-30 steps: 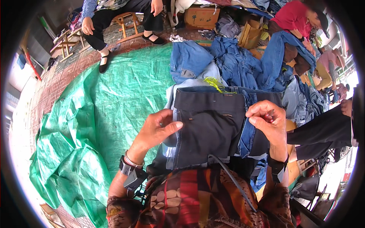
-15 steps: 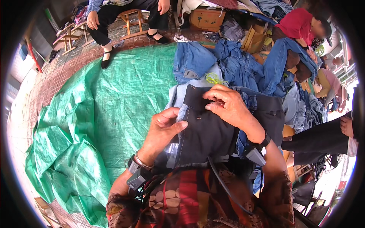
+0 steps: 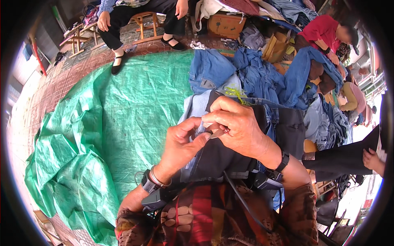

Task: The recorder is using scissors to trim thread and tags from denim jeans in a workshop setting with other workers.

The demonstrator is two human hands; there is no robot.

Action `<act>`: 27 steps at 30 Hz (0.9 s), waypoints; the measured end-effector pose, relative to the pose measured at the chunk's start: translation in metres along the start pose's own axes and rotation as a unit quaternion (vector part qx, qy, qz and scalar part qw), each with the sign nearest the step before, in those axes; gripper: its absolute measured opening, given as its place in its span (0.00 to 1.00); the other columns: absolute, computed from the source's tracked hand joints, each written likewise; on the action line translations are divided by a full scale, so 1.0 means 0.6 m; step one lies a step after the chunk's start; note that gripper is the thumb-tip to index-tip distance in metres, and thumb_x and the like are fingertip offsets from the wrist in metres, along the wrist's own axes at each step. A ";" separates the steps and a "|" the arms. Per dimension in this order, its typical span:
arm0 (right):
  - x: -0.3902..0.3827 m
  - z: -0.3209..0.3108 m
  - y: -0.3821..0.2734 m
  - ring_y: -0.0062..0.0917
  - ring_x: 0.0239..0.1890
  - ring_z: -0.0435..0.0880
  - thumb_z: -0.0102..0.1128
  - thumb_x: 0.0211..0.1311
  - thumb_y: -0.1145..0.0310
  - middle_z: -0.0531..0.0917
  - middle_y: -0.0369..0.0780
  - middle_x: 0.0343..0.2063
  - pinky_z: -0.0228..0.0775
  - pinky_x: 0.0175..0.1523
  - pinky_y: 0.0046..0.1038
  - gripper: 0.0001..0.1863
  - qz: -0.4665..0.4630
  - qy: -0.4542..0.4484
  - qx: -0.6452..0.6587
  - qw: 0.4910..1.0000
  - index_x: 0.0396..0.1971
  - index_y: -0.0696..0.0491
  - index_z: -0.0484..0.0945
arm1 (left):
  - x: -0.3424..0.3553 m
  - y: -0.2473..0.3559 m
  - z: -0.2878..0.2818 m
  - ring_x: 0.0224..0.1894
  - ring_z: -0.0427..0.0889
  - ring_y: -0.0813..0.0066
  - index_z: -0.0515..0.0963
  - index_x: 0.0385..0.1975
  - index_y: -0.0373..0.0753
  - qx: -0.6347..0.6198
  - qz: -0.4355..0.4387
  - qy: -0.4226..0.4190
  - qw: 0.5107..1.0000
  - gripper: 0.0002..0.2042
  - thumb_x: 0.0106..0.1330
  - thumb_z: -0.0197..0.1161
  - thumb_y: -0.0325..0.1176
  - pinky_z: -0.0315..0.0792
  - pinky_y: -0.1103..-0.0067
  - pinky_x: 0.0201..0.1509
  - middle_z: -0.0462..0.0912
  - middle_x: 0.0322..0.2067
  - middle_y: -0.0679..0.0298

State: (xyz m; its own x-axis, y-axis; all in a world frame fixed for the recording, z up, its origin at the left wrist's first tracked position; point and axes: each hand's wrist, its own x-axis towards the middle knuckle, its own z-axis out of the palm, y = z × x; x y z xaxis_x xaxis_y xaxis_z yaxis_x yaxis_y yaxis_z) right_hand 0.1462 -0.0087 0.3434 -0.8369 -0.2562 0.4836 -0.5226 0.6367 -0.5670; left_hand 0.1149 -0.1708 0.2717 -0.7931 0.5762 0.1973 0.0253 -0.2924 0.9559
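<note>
Dark denim trousers (image 3: 223,158), with lighter blue at the edges, lie over my lap. Above them my two hands meet at the fingertips. My right hand (image 3: 242,131) is closed on a small, pointed metal blade (image 3: 218,133) that shows under its fingers; the rest of it is hidden. My left hand (image 3: 180,145) pinches thumb and forefinger together beside the blade's tip. Whatever sits in that pinch is too small to make out. Yellow-green threads (image 3: 237,94) lie just beyond my right hand.
A green tarp (image 3: 139,110) covers the ground to the left. Blue jeans (image 3: 211,69) are heaped ahead and right. Beyond sit a person in black trousers (image 3: 113,39), a cardboard box (image 3: 225,26) and a person in red (image 3: 322,30). Another person's hand (image 3: 372,160) is at the right.
My right hand has come down and left from the trousers' top edge, and the metal blade now shows in it. My left hand has moved slightly right to meet it.
</note>
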 end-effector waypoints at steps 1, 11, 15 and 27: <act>0.001 0.001 -0.003 0.18 0.22 0.72 0.59 0.36 0.89 0.71 0.35 0.24 0.63 0.22 0.20 0.15 0.000 0.000 -0.001 1.000 0.27 0.55 0.76 | -0.001 0.001 -0.001 0.41 0.76 0.82 0.72 0.44 0.30 0.000 0.001 0.000 1.000 0.14 0.57 0.58 0.16 0.70 0.84 0.47 0.78 0.38 0.65; 0.010 -0.047 0.013 0.09 0.20 0.62 0.57 0.60 0.68 0.69 0.28 0.19 0.53 0.24 0.14 0.08 0.253 0.066 0.432 0.863 0.25 0.55 0.72 | -0.008 -0.002 -0.003 0.37 0.75 0.84 0.74 0.42 0.31 -0.059 -0.038 0.025 0.997 0.12 0.58 0.59 0.20 0.69 0.85 0.43 0.79 0.36 0.66; -0.011 -0.075 0.015 0.11 0.20 0.63 0.56 0.61 0.68 0.68 0.30 0.19 0.53 0.25 0.15 0.09 0.224 0.046 0.399 0.888 0.25 0.55 0.71 | -0.008 -0.016 -0.018 0.38 0.74 0.83 0.75 0.42 0.32 -0.277 -0.154 0.067 0.946 0.11 0.61 0.59 0.28 0.67 0.85 0.44 0.78 0.37 0.67; -0.174 -0.191 -0.027 0.15 0.17 0.64 0.53 0.61 0.60 0.70 0.39 0.16 0.52 0.22 0.17 0.21 0.210 0.142 0.150 0.956 0.12 0.57 0.67 | -0.015 -0.014 -0.049 0.44 0.76 0.70 0.71 0.47 0.29 -0.270 -0.167 0.040 0.948 0.27 0.67 0.44 0.51 0.67 0.75 0.51 0.78 0.43 0.57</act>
State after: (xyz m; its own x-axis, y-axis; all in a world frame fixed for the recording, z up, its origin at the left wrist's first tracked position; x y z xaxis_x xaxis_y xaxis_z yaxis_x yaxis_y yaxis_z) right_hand 0.2604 0.0911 0.3783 -0.9272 0.2112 0.3093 -0.2098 0.3912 -0.8961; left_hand 0.1039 -0.1959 0.2556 -0.7466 0.6516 -0.1344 -0.5325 -0.4641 0.7079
